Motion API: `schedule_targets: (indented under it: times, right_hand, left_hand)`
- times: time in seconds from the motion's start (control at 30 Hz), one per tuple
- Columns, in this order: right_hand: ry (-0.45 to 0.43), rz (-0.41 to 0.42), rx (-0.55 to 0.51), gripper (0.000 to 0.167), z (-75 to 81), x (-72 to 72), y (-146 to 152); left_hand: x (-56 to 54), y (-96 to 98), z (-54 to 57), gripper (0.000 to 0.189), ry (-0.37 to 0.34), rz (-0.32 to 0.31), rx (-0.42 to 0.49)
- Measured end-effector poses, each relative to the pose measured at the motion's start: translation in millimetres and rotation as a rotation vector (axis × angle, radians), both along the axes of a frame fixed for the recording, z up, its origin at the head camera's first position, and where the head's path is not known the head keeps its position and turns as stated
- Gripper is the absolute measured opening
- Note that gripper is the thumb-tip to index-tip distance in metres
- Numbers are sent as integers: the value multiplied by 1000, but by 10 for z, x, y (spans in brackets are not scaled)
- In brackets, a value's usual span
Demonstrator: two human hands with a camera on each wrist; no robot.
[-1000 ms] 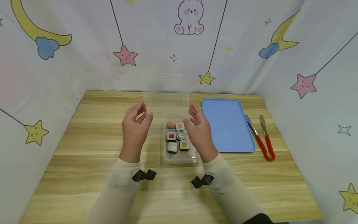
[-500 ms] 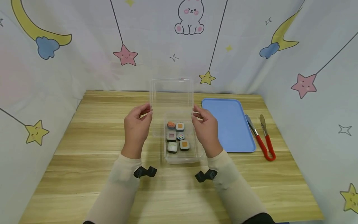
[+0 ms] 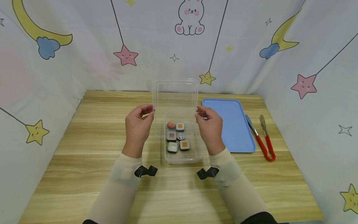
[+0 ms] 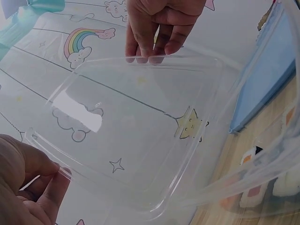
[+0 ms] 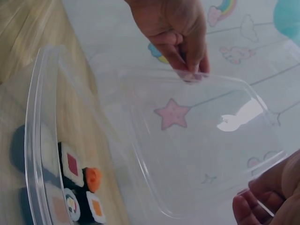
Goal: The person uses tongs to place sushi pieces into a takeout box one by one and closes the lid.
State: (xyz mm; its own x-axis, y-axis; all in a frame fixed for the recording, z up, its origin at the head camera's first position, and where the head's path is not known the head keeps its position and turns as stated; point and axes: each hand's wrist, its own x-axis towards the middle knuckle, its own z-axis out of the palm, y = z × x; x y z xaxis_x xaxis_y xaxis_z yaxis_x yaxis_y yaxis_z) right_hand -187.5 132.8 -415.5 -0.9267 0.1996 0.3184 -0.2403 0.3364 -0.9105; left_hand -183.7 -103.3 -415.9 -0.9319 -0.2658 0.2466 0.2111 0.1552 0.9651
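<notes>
A clear plastic lid (image 3: 175,96) is held up, tilted nearly upright, over the far end of a clear plastic box (image 3: 183,161). My left hand (image 3: 137,130) pinches the lid's left edge between thumb and fingers. On the opposite edge, my right hand (image 3: 210,130) pinches it the same way. Inside the box lie several sushi pieces (image 3: 184,145), among them an orange-topped one (image 3: 171,125) at the far left. In the left wrist view, the lid (image 4: 136,117) spans between both hands. Through the clear wall, the right wrist view shows a sushi roll (image 5: 71,164).
A blue tray (image 3: 232,124) lies right of the box, partly behind my right hand. Beside it are tongs (image 3: 265,146) with red handles, spread apart. A patterned white cloth (image 3: 156,40) stands behind the wooden table (image 3: 92,140) and along its sides.
The lid has shifted right and now sits squarer above the box. My right hand, spread near its edge before, has moved right and pinches it. Box, tray and tongs have not moved.
</notes>
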Motion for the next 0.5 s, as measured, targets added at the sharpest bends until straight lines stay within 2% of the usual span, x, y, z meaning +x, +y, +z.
schedule_targets:
  times: [0.13,0.5]
  right_hand:
    - [19,-7,-15,28,-6,-2,17]
    - [145,13,-64,25,-9,-1,66]
  left_hand:
    - [0,12,-2,21,17,-14,13]
    - [6,28,17,20,89,-29,53]
